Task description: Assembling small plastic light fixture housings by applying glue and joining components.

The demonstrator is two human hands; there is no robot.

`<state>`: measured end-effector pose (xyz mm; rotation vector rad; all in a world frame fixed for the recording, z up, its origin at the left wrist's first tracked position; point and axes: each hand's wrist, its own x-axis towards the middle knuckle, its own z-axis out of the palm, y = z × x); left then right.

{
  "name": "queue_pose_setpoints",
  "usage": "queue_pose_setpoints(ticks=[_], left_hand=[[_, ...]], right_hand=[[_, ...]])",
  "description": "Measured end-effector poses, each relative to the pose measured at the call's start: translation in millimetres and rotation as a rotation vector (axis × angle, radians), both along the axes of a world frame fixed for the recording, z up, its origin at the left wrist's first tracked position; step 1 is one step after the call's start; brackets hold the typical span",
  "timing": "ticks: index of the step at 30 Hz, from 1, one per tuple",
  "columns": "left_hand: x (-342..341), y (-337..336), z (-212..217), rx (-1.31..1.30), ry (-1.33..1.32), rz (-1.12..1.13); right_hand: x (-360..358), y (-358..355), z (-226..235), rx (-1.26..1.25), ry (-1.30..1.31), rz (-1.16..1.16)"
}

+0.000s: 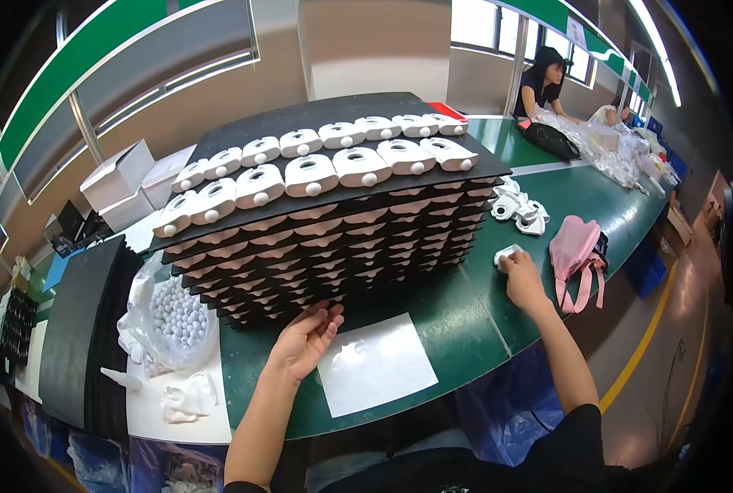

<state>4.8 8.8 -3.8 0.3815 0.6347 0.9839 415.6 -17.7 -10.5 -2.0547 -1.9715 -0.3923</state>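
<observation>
My right hand (pixel 524 281) has its fingers closed on a small white plastic housing (pixel 508 252), low over the green table to the right of the stack. Palm up, my left hand (pixel 302 338) is in front of the stack's lower edge, thumb and fingertips drawn together; whatever they pinch is too small to make out. Between the hands lies a white sheet (pixel 377 364). Two rows of white housings (pixel 311 174) with round openings and white knobs stand on the top black board (pixel 317 108) of the layered stack. More loose white housings (pixel 520 205) lie right of it.
At left, a plastic bag of white balls (pixel 182 316) sits near a white nozzle bottle (pixel 122 379) and a crumpled white cloth (pixel 190 398). Black boards (pixel 83 329) stand farther left. A pink mesh bag (pixel 576 255) lies at right. A person (pixel 541 86) sits at the far right.
</observation>
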Motion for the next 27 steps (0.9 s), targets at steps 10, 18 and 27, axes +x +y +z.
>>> queue_pose_setpoints(ticks=[10, 18, 27], left_hand=[[2.4, -9.6, -1.1, 0.061, 0.031, -0.091], [6.9, -17.5, 4.1, 0.216, 0.093, -0.046], [7.8, -18.3, 6.7, 0.242, 0.042, 0.036]], right_hand=[[-37.6, -21.1, 42.4, -0.281, 0.07, 0.319], [-105.7, -35.6, 58.9, 0.171, 0.096, 0.413], [-198.5, -35.7, 3.0, -0.258, 1.407, 0.592]])
